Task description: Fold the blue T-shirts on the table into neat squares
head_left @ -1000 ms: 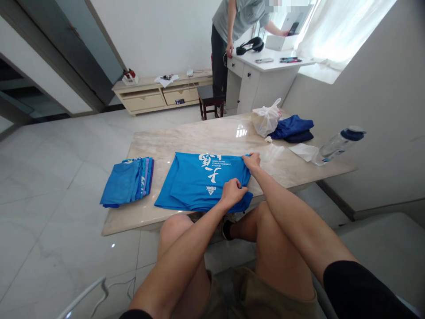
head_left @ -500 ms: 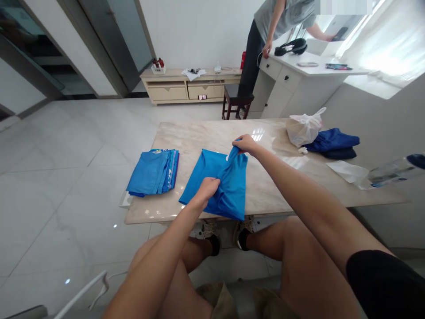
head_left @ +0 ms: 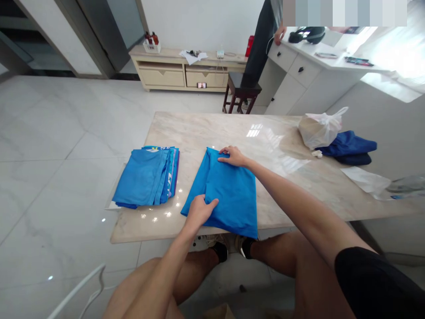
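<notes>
We have folded the blue shirt [head_left: 229,195] over since a moment ago; now it lies flat and narrow near the table's [head_left: 232,128] six o'clock edge. Our left hand [head_left: 199,209] presses it, fingers spread flat. Our right hand [head_left: 234,156] rests open on its far corner. At nine o'clock sits a stack of folded blue shirts [head_left: 146,179]. At two o'clock lie a white plastic bag [head_left: 320,128] and dark blue clothes [head_left: 348,148]. The floor is white tile.

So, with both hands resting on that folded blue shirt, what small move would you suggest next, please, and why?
Probably fold it in half, far edge to near edge. The blue shirt lies as a long strip, with the left hand near, the right hand far, and it looks longer than the folded stack beside it.
</notes>
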Available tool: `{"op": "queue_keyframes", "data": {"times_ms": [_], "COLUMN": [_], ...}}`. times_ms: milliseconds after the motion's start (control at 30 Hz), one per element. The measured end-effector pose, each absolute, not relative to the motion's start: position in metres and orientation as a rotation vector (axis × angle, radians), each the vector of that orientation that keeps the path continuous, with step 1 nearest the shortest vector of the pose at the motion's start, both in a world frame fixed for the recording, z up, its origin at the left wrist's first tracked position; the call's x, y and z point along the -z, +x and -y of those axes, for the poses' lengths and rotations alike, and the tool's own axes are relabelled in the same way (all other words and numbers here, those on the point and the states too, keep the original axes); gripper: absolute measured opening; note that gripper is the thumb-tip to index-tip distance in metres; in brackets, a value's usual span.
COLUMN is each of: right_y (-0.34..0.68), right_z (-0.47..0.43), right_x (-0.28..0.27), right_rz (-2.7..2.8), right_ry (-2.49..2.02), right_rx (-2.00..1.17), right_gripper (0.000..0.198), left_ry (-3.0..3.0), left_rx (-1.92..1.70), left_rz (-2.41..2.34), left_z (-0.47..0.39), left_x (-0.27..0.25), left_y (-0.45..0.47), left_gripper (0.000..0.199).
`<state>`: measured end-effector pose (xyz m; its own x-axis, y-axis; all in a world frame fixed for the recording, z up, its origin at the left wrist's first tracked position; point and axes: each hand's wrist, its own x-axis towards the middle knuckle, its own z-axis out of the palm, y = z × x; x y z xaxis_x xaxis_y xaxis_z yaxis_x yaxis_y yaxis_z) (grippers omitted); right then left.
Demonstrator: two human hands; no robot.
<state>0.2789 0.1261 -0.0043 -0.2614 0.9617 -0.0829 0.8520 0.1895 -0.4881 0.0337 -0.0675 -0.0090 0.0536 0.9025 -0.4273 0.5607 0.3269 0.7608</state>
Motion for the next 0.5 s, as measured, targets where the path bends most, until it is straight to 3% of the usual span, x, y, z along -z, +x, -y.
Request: {"op": "queue_keyframes", "data": {"times_ms": [167,400,500], "right_y": [0.266,0.252,0.241], "right_z": [-0.126,-0.152,-0.161], "right_x": [0.020,0.018,0.022], "right_rz": [2.171,1.910,1.875], "right_ry": [-1.669,-1.501,-1.553], "right_rx": [-0.603,-0.626,-0.649], "right_gripper": [0.023,0.011,0.010], "left_ry": [1.435,1.374,1.313], "left_rx": [-0.443,-0.681,-0.720], "left_rz": [-1.603,-1.690,-1.729], "left_z": [0.070,0.067,0.064], "left_x": [0.000,-0.006,-0.003], "left_y": [0.032,0.026,0.018], "left_gripper": [0.051,0.020,0.034]}}
